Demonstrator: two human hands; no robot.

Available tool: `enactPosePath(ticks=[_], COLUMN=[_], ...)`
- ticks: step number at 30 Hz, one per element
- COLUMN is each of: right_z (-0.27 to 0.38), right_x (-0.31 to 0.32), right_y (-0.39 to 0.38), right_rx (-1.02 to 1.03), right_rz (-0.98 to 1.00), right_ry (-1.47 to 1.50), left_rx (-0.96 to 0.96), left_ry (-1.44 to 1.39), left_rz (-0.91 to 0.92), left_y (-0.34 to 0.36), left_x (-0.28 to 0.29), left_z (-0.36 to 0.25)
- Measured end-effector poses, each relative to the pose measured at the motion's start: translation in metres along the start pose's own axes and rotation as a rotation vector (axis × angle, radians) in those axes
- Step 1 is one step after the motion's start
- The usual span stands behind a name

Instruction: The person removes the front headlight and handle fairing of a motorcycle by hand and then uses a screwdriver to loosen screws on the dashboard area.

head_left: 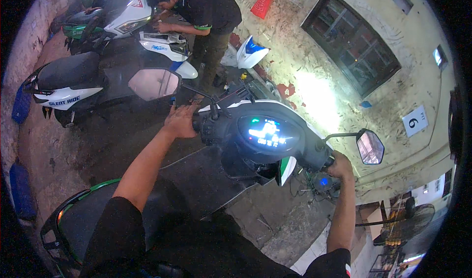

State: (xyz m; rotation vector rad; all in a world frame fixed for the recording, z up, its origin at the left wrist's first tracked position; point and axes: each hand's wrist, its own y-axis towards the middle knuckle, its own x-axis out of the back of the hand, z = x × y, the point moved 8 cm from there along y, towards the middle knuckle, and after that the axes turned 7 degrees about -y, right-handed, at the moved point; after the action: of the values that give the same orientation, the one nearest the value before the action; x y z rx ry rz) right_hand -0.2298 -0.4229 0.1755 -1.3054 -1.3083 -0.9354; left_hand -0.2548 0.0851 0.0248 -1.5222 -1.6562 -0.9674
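Observation:
I stand over a dark scooter (196,172) with white and green trim. On its left handlebar grip (196,123) rests my left hand (182,120), closed round the rubber, some fingers reaching to the far side. My right hand (340,165) is wrapped round the right handlebar grip (327,164). Between them, the dashboard display (265,130) glows white and blue, with a small green mark. A left mirror (155,83) and a right mirror (370,147) stick out on stalks. The brake levers are mostly hidden by my hands.
To the left stands a white and black scooter (73,93). Beyond it, a person (206,12) in dark clothes bends over another white scooter (130,15). A stained wall (295,46) with a window (351,42) runs along the right. A pedestal fan (413,224) stands at the lower right.

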Motion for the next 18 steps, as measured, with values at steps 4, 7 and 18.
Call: enactPosePath(ticks=[4,7,18], right_z=[0.003,0.003,0.004], right_x=[0.001,0.001,0.002], right_y=[-0.001,-0.001,-0.001], right_rx=[-0.003,-0.011,0.010], right_rz=[0.011,0.025,-0.008], right_ry=[-0.012,-0.022,0.010], left_rx=[0.005,0.000,0.051], left_ry=[-0.004,0.006,0.028], left_rz=[0.025,-0.002,0.061], left_y=[0.001,0.001,-0.006], left_x=[-0.003,-0.002,0.012], left_z=[0.004,0.004,-0.009])
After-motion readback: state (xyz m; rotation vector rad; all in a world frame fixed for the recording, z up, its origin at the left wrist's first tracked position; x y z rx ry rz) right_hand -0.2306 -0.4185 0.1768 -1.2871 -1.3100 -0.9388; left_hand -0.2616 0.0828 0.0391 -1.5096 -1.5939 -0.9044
